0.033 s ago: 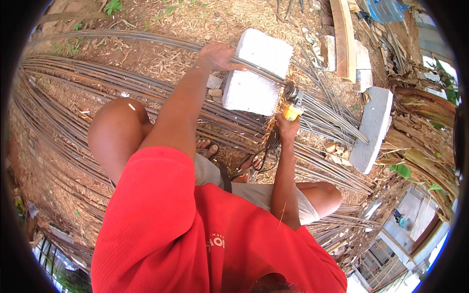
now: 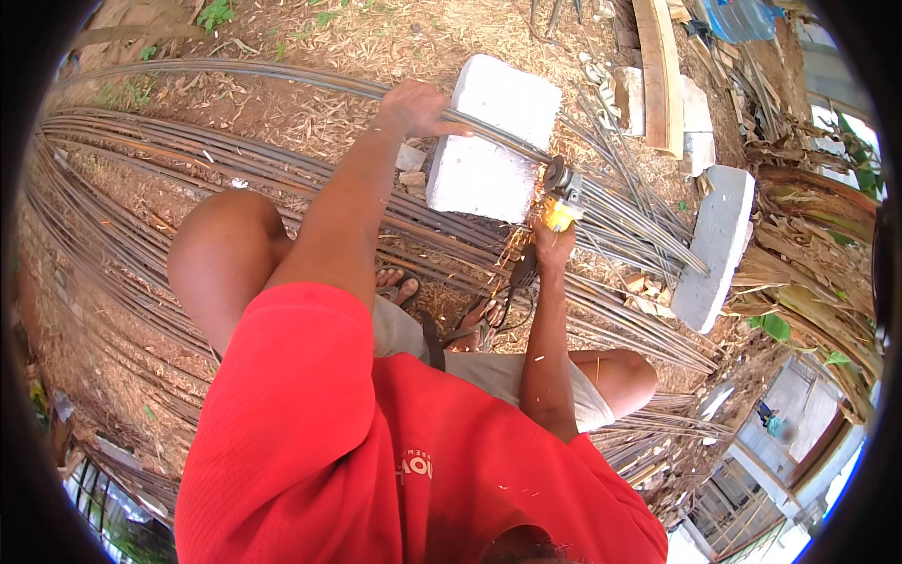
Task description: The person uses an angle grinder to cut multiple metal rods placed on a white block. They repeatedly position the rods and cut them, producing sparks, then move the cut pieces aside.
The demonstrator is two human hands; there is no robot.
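Observation:
My left hand (image 2: 418,108) is closed around a thin steel rod (image 2: 503,139) that lies across the top of a white concrete block (image 2: 474,183). My right hand (image 2: 552,242) grips a yellow angle grinder (image 2: 562,199) just right of the block. Its disc (image 2: 554,175) meets the rod at the block's right edge. Orange sparks (image 2: 512,249) spray down toward my sandalled feet (image 2: 399,282). I crouch over the work with both knees bent.
Long bundles of steel rods (image 2: 141,188) curve across the dirt ground from left to right. A second white block (image 2: 719,244) lies at the right, with a wooden plank (image 2: 658,66) and cut rod ends (image 2: 629,188) behind it. Dry leaves pile at the right.

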